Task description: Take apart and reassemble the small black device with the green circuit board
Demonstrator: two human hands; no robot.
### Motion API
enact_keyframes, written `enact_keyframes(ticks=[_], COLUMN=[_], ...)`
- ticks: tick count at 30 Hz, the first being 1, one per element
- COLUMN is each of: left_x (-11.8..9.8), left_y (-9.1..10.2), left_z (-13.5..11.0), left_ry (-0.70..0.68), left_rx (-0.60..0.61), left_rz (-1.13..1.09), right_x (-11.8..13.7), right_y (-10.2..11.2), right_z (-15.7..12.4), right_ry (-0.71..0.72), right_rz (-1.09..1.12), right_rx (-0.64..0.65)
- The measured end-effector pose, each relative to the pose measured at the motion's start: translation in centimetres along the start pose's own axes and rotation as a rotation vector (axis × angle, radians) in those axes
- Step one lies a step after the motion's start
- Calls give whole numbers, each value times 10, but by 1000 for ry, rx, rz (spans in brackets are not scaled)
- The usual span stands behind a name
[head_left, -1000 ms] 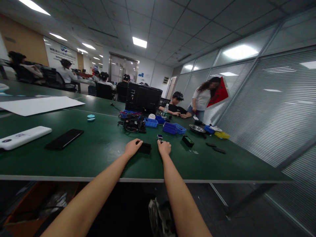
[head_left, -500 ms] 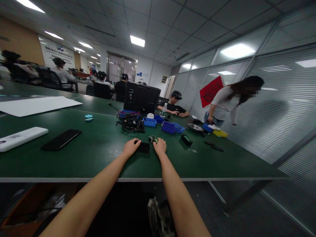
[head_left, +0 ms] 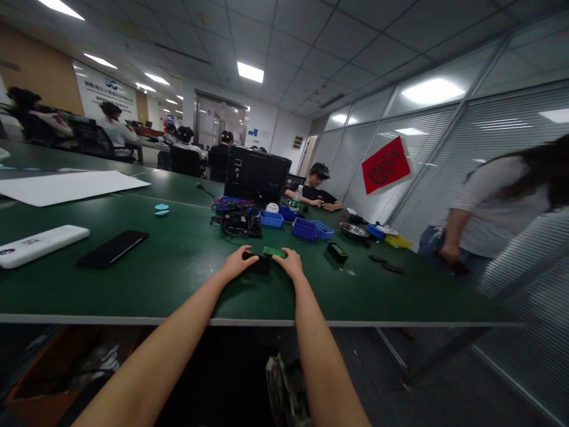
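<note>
On a dark green tabletop [head_left: 178,296], the left hand [head_left: 235,264], fingers partly curled, grips a small black rectangular box [head_left: 258,266]. The right hand [head_left: 292,263] pinches a thin green circuit board [head_left: 274,252] just beyond it. The board has turned, now showing its green face; it seems lined up with the box, contact unclear. Farther back stands a black monitor [head_left: 258,173].

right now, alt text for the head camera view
The right hand holds a green circuit board close to a black case in the left hand, over a green table; a monitor and blue trays stand beyond.
</note>
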State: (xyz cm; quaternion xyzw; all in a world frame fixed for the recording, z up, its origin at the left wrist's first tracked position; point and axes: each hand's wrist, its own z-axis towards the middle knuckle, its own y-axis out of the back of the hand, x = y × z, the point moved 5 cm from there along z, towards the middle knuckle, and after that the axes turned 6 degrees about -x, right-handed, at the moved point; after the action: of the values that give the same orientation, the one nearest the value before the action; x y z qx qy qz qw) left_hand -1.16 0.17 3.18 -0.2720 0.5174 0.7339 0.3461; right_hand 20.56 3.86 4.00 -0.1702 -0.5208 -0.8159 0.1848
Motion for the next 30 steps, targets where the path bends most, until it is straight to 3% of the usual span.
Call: enact_keyframes(ticks=[5,9,12,16,18,25,30], left_x=[-2,-1,-2,-2,-1,3,4], left_y=[7,10,8,6,6,4,3], left_z=[-4,-5,-5,-5,-5,-2,-2], left_ry=[-79,-52,-37,-25,-20,-6,-4], left_rx=[187,167,112,76,66,56,52], left_rz=[-48,51,123,159,176,197,189], right_x=[-10,-9,-1,22,29,34,38], right_y=[-3,1,2,-6,-8,-8,-3], right_z=[6,6,4,-2,-5,-10,-11], right_ry=[7,-34,-116,-113,-87,41,106], right_rz=[185,314,674,1166,1179,867,767], right_rx=[-5,-95,-106,80,122,133,127])
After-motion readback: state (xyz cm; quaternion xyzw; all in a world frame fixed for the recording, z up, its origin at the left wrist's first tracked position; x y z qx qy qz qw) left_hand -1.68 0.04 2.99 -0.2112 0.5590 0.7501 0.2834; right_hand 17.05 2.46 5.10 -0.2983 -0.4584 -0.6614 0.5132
